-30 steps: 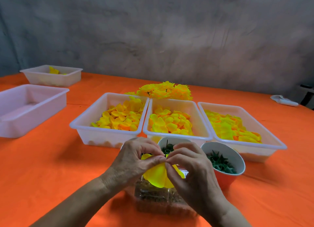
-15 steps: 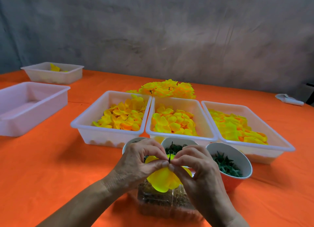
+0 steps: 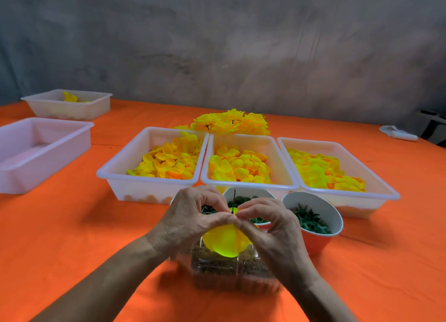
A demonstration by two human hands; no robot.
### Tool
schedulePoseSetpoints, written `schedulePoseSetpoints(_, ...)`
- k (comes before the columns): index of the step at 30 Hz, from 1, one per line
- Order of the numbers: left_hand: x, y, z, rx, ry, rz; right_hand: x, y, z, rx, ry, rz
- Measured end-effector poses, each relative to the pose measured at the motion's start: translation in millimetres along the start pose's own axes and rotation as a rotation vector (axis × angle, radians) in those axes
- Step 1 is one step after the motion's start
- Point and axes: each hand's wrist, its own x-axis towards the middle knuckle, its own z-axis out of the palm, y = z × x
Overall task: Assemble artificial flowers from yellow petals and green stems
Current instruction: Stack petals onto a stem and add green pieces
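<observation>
Near the table's front edge, left hand (image 3: 190, 219) and right hand (image 3: 270, 225) meet fingertip to fingertip — both pinch the yellow petal (image 3: 223, 243) at its top, fingers curled. Petal hangs below the pinch, glossy, cupped, over a clear plastic box (image 3: 231, 273). Thin dark stem (image 3: 234, 196) pokes up just above the fingers. Behind: paper cups of green stems (image 3: 311, 221), three white plastic trays (image 3: 149, 167) heaped with yellow petals, a pile of finished flowers (image 3: 231, 125) — all on orange cloth (image 3: 72, 225).
</observation>
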Motion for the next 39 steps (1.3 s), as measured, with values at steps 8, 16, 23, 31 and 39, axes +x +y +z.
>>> schedulePoseSetpoints(8,1.0,-9.1,4.6,-0.037,-0.011,0.005,-0.5,3.6,-7.0,0.158,-0.040,0.140)
schedulePoseSetpoints(16,-1.1,-8.7,6.0,-0.075,-0.009,-0.046,-1.1,2.6,-11.1,0.209,-0.071,0.183)
schedulePoseSetpoints(23,3.2,2.2,-2.8,-0.071,-0.097,-0.134,-6.0,8.6,-23.6,0.256,-0.033,0.211)
schedulePoseSetpoints(31,2.8,-1.6,-1.2,-0.084,-0.120,-0.106,-2.4,15.9,-22.8,0.255,-0.032,0.267)
schedulePoseSetpoints(39,2.2,-10.2,3.7,-0.082,-0.098,-0.013,12.5,19.8,-21.7,0.216,0.006,0.252)
